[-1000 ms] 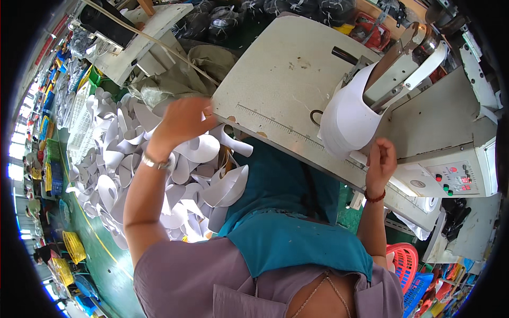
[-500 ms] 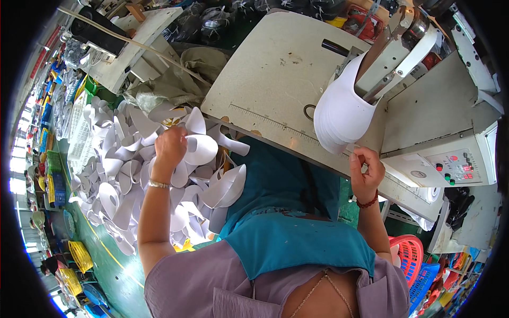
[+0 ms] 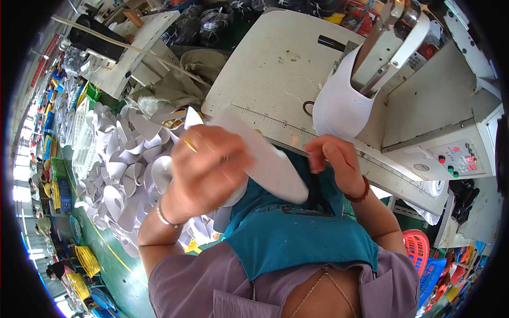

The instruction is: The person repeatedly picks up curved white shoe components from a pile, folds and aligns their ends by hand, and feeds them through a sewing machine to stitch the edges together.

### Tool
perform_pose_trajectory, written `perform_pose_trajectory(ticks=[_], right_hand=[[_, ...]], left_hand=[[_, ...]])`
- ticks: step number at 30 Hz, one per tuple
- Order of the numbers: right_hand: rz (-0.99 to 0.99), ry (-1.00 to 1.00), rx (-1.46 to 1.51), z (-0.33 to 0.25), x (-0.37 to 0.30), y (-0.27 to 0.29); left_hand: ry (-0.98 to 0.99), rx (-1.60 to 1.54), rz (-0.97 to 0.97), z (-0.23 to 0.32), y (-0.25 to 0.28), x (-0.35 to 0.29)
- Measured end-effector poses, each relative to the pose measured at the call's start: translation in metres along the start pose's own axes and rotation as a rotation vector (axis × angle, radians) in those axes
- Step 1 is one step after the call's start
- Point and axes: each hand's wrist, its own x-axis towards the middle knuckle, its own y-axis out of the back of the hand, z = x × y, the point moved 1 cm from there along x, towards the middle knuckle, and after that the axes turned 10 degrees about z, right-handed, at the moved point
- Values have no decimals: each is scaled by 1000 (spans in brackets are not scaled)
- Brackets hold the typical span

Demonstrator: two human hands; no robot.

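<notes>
Head view: a heap of white visor-shaped pieces (image 3: 114, 199) fills the left; a pale worktable (image 3: 260, 66) lies far, its near edge between the hands and a nested white stack (image 3: 339, 108) on a machine arm (image 3: 379, 53) at far right. The left hand (image 3: 209, 169) pinches a loose white piece (image 3: 273, 167) above the lap, its long axis running from far left to near right, the narrow end pointing near right. The right hand (image 3: 336, 164), fingers loosely bent and parted, is just right of it. Blur obscures the left fingertips' exact contact.
</notes>
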Motion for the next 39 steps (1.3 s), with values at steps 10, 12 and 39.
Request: perform_pose_trajectory(ticks=[10, 12, 39], right_hand=[[-71, -4, 298, -38, 17, -14], [28, 194, 90, -46, 18, -10], [174, 427, 364, -142, 59, 59]], left_hand=[[-432, -208, 200, 14, -48, 31], [-274, -207, 211, 11, -52, 29], [759, -1377, -304, -12, -101, 170]])
